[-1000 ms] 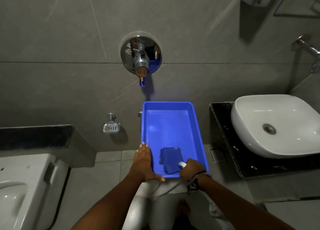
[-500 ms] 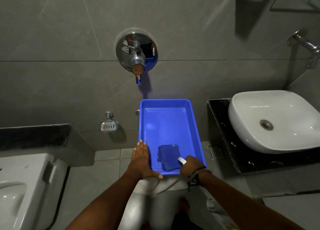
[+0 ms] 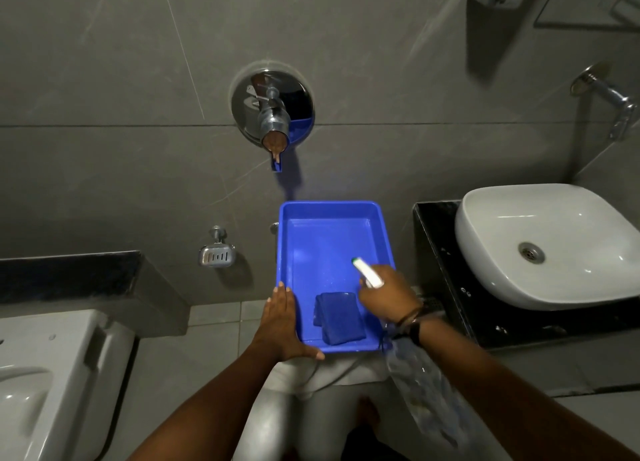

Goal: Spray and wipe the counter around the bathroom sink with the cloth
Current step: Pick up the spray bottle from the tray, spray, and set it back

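A blue tray (image 3: 332, 238) is in front of me, with a folded dark blue cloth (image 3: 339, 316) lying at its near end. My left hand (image 3: 280, 322) grips the tray's near left corner, thumb along the front rim. My right hand (image 3: 391, 297) is over the tray's right rim, closed around a spray bottle (image 3: 367, 272). The bottle's white nozzle points up and left, and its clear body hangs down beside my wrist. To the right, a white sink (image 3: 547, 245) sits on the black counter (image 3: 440, 263).
A chrome wall tap (image 3: 273, 114) juts out above the tray. A metal soap dish (image 3: 216, 255) hangs on the grey tiled wall at left. A white toilet (image 3: 52, 384) and a dark ledge (image 3: 69, 270) fill the lower left. Another tap (image 3: 609, 96) is above the sink.
My right hand has risen from the tray's near edge and moved up and right, lifting the spray bottle so its clear body now shows. The left hand and the cloth stay put.
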`<act>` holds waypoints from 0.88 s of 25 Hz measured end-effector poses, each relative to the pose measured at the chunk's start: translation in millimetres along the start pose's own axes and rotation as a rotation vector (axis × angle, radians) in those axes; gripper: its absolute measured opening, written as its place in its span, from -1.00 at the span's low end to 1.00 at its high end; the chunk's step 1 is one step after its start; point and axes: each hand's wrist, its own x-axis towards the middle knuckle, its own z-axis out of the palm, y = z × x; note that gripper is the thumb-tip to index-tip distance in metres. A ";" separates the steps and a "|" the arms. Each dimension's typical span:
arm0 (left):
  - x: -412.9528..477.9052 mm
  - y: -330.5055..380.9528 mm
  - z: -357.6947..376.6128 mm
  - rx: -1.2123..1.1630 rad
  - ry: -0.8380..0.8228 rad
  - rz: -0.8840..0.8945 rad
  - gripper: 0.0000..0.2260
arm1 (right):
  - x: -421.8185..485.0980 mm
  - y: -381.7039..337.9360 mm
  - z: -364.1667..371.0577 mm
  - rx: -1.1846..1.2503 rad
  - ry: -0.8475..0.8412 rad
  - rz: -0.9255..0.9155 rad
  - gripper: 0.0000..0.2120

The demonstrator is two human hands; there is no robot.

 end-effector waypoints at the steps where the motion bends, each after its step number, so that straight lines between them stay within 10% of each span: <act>1: 0.2 -0.2 0.3 -0.007 0.002 0.003 0.46 | 3.9 -17.1 -13.9 0.105 0.063 -0.072 -0.90; 6: 2.2 3.5 0.6 -0.009 0.021 -0.026 0.38 | 63.7 -94.1 -63.6 0.458 0.286 -0.409 -0.87; 18: 41.8 23.0 2.0 -0.151 0.275 -0.074 -0.13 | 189.2 -68.0 13.2 0.507 0.226 -0.286 -0.76; 22: 62.4 47.7 10.6 -0.739 0.351 -0.352 -0.41 | 178.5 -17.9 23.7 0.404 0.023 -0.216 -0.11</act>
